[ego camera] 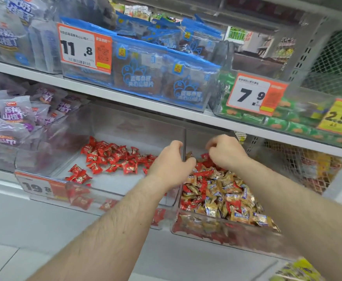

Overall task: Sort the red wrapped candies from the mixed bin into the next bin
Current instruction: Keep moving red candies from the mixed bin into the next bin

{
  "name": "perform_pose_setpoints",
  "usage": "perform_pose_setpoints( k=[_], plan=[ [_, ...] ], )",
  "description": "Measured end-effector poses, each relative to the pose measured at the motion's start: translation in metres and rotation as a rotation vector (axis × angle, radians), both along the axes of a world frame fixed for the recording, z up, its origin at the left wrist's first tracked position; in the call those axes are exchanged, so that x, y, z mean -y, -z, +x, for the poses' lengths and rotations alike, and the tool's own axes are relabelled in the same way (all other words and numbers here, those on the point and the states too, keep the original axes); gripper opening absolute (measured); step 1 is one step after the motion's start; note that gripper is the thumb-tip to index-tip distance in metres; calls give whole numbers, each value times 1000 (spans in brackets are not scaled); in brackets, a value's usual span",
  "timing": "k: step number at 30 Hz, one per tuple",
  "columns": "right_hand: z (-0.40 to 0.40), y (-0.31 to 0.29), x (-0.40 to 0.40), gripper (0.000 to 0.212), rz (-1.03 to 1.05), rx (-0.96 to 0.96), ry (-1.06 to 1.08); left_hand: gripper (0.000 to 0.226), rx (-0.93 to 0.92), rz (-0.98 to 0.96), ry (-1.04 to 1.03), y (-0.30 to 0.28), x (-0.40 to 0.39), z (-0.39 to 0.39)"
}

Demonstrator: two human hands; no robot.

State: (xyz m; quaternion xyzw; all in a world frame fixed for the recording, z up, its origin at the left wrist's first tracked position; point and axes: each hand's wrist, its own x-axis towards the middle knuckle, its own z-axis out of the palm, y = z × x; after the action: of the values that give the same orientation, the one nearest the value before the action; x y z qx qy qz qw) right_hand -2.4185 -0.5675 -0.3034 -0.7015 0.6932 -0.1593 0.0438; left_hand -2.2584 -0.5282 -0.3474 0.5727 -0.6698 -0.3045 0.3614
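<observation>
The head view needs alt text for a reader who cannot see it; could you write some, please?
Two bare hands reach into a mixed bin of red and gold candies, right hand among them, left hand at the divider beside the bin of red candies.

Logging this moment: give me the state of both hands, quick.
Left hand: fingers curled at the divider between the bins; any hold cannot be told.
Right hand: fingers curled over the mixed candies; contents hidden.

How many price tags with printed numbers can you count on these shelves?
4: the 11.8 tag upper left, the 7.9 tag upper right, the yellow 2.5 tag far right, the 19.8 tag lower left. Others may be hidden.
</observation>
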Motion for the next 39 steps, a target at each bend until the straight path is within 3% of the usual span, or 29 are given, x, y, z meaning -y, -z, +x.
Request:
perform_pose_setpoints(
  k=[7,10,12,15,18,26,31,36,39],
  plan=[
    [-12,20,73,31,343,-293,-142,61,60,22,-140,5,5,-20],
    [-7,35,94,50,507,-466,-165,63,61,20,-152,6,4,-21],
    [-4,41,103,55,616,-434,-136,62,57,19,-158,6,4,-21],
    [0,41,106,44,732,-276,-99,62,66,8,-169,7,3,-22],
    [0,32,90,37,778,-302,-165,61,83,1,-172,5,1,-23],
    [-33,7,23,15,447,-244,-320,54,321,-68,-215,-2,-4,-25],
    [-66,9,-17,15,315,-181,-295,52,532,-254,-233,-4,-8,-34],
    [-86,24,-49,30,205,13,-212,44,467,-461,-100,-13,-13,-54],
    [-98,28,-67,23,-13,317,-71,44,363,-330,77,-11,-15,-61]
  ],
)
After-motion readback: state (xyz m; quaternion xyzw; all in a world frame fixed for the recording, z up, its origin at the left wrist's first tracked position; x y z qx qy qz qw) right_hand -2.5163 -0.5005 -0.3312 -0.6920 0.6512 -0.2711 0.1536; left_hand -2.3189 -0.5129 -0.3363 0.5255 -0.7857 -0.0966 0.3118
